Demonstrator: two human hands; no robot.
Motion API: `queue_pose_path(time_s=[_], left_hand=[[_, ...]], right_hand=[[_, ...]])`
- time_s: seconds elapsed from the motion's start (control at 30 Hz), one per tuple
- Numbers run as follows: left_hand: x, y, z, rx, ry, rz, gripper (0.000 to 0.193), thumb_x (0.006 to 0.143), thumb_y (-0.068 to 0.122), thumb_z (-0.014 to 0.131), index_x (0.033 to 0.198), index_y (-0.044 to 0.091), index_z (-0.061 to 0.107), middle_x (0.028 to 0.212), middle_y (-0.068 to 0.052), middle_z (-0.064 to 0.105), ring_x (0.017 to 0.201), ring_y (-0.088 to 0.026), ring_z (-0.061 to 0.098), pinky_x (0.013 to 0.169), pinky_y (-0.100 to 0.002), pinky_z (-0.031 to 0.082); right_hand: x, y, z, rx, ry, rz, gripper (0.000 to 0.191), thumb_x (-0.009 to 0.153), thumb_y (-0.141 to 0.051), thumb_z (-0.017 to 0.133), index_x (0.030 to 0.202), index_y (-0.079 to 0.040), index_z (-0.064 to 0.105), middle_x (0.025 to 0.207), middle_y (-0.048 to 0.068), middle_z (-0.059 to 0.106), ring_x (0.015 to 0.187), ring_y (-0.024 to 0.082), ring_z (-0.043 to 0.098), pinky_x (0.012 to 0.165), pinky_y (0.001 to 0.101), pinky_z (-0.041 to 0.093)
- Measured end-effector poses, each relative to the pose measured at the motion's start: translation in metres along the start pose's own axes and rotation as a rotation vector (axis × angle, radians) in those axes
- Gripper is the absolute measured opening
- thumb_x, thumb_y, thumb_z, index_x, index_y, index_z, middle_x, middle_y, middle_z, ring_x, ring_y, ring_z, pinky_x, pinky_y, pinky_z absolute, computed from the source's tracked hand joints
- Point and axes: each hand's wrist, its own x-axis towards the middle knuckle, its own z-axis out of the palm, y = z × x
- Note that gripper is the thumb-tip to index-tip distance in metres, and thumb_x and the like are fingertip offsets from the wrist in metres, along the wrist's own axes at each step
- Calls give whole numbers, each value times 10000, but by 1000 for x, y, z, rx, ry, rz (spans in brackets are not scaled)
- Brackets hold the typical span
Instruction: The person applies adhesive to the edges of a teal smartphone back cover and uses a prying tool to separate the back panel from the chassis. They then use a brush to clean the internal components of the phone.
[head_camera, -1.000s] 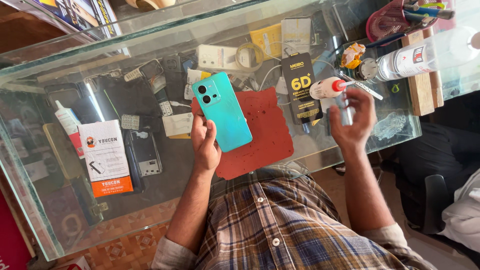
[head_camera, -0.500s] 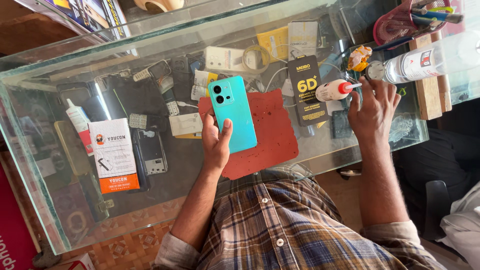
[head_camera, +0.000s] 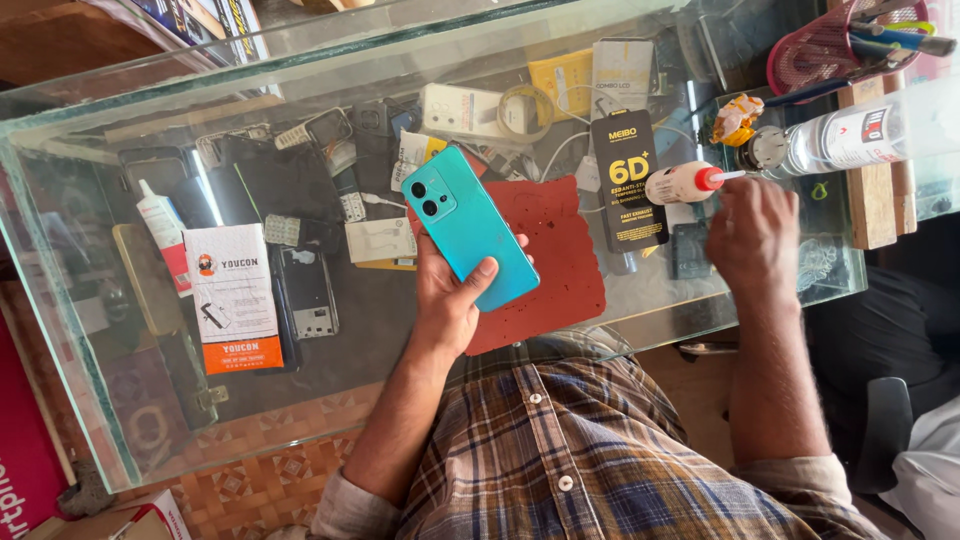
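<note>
Left hand (head_camera: 447, 300) holds a blue-green phone (head_camera: 468, 227) with its back side up. Fingers wrap around the lower end of the phone, and the thumb (head_camera: 478, 278) presses on its back. Two round camera eyes sit near the top corner of the phone. The phone is lifted a little above the glass desk (head_camera: 120, 140), over the left edge of a red mat (head_camera: 550, 250) that lies on the glass.

Right hand (head_camera: 752, 238) is off to the right, well apart from the phone. It is curled, with the knuckles facing up. I cannot tell if it holds anything, because the fingers hide what is under them. Just beside its fingertips lies a small white bottle with a red tip (head_camera: 685, 183), resting on its side. Next to that lies a bigger clear bottle (head_camera: 850, 135), also on its side.

A black flat pack with yellow print (head_camera: 628, 180) lies on the desk between the red mat and the right hand. Under the glass there are old phone parts, cables and small boxes. A white and orange box (head_camera: 235, 297) lies on the left side. A red mesh cup with pens (head_camera: 830, 45) stands at the far right corner.
</note>
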Motion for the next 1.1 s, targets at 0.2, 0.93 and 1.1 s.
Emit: queue_pose_path(time_s=[0.2, 0.93, 1.1], left_hand=[[-13, 17, 30, 0, -75, 77, 723, 983, 11, 706, 1519, 115, 233, 1321, -165, 570, 1230, -425, 659, 1042, -609, 580], [-51, 56, 74, 153, -117, 161, 713, 1035, -33, 598, 1519, 100, 91, 1451, -183, 447, 1322, -376, 637, 1154, -560, 543], [-36, 42, 52, 140, -64, 171, 721, 1014, -31, 632, 1521, 87, 133, 1419, -155, 453, 1305, -312, 605, 1149, -561, 567]], right_hand=[[-4, -14, -51, 431, 360, 207, 116, 1000, 149, 636, 1033, 51, 687, 1056, 152, 687, 830, 215, 695, 756, 357, 594], [0, -122, -11, 1797, 177, 439, 140, 1063, 6, 698, 1200, 37, 694, 1111, 125, 673, 1004, 254, 736, 998, 492, 633], [1, -124, 1, 1287, -2, 422, 186, 979, 28, 664, 1163, 29, 643, 1044, 105, 730, 954, 204, 768, 889, 341, 627]])
